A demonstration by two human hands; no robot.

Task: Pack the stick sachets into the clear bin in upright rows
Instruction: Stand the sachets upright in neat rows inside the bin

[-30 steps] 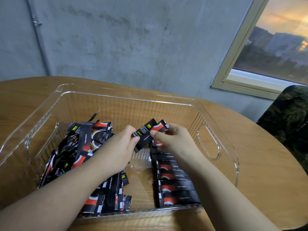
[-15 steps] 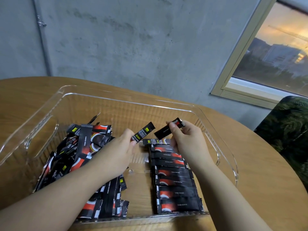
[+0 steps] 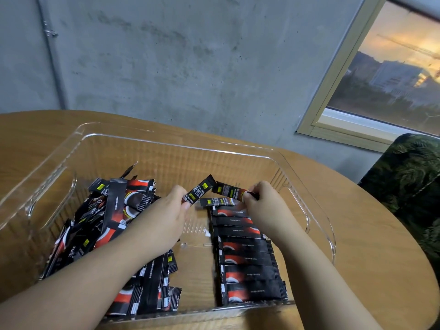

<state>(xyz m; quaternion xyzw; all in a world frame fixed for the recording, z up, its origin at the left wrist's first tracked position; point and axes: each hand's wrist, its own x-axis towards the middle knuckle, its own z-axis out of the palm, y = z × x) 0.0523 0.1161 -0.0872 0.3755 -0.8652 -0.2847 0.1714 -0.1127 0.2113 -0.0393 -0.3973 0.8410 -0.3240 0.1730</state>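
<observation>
Wooden table (image 3: 357, 234) carries the clear bin (image 3: 166, 144), where one neat row (image 3: 247, 256) of sachets sits at right and a loose pile (image 3: 107, 222) waits at left. Left hand (image 3: 164, 217) pinches one sachet (image 3: 198, 188), right hand (image 3: 264, 206) pinches another (image 3: 228, 190) above the row's far end; most remains unpacked.

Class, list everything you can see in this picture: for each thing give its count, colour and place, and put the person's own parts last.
clear bin: one, transparent, on the table.
table: one, light wood, rounded, under the bin.
loose sachets: a jumbled heap, too many to count, black with red, left side of the bin.
neat row of sachets: about eight showing, black with red, right side of the bin.
held sachets: two, black; one in the left hand, one in the right.
wall: grey concrete, behind the table.
window: one, pale frame, upper right.
leaf-patterned cushion: one, dark green, far right.
left hand: pinches a sachet.
right hand: pinches a sachet.
</observation>
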